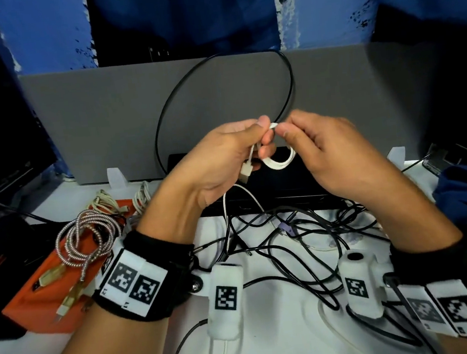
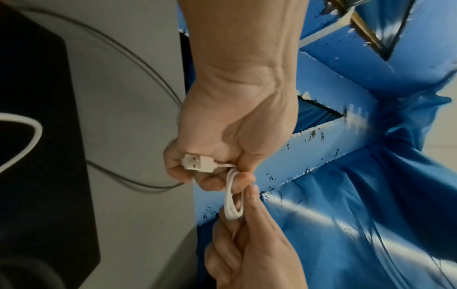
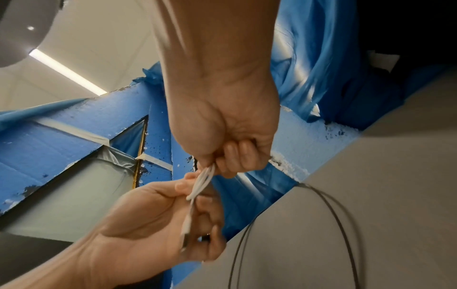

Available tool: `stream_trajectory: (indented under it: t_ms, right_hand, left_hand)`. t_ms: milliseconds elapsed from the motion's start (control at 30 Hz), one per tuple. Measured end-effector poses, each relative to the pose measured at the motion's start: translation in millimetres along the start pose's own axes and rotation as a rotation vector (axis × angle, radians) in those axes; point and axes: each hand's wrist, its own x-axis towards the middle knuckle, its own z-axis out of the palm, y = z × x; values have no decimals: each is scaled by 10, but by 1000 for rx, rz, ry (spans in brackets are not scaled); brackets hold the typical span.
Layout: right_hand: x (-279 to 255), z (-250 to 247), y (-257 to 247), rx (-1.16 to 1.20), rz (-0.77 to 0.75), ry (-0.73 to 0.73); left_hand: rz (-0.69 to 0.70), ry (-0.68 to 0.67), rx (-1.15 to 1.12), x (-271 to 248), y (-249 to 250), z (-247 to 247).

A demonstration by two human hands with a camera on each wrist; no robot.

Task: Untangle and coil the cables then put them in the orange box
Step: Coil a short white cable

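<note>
Pinching the white cable (image 1: 278, 164) from both sides, the two hands meet in the air above the desk (image 1: 271, 344) so the small loops cannot spring apart: the left hand (image 1: 219, 161) has thumb and curled fingers clamped on the strand just behind the plug (image 2: 196, 163), which pokes out below its palm, while the right hand (image 1: 330, 153) nips the top of the same coil between thumb and forefinger, seemingly to lay on another turn or tighten the bundle. From the left hand a free length of white cable drops toward the desk, so the coiling looks unfinished. Holding the work high probably keeps it clear of the black cables (image 1: 300, 259) that lie tangled on the desk under the wrists, not yet sorted. To the left stands the orange box (image 1: 38, 295), near the left forearm and within easy reach; a braided cable (image 1: 87, 242) already lies looped on it, with pale cables (image 1: 106, 200) at its far end. A thin black cable (image 1: 289, 85) arches up against the grey panel (image 1: 92, 119) behind the hands.
</note>
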Motion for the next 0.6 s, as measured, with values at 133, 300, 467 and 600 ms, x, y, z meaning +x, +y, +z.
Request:
stream_trajectory:
  t_ms: [133, 300, 467, 600]
  right_hand:
    - [15, 69, -96, 765, 192, 5]
    - [36, 70, -91, 1259, 393, -121]
    - [41, 82, -77, 1079, 362, -64]
    - [50, 136, -118, 983, 301, 13]
  left_hand:
    - [114, 26, -136, 49, -28, 77]
    - [162, 64, -37, 66, -48, -17]
    - [-21, -90, -182, 9, -3, -97]
    - [-35, -109, -235, -17, 35, -61]
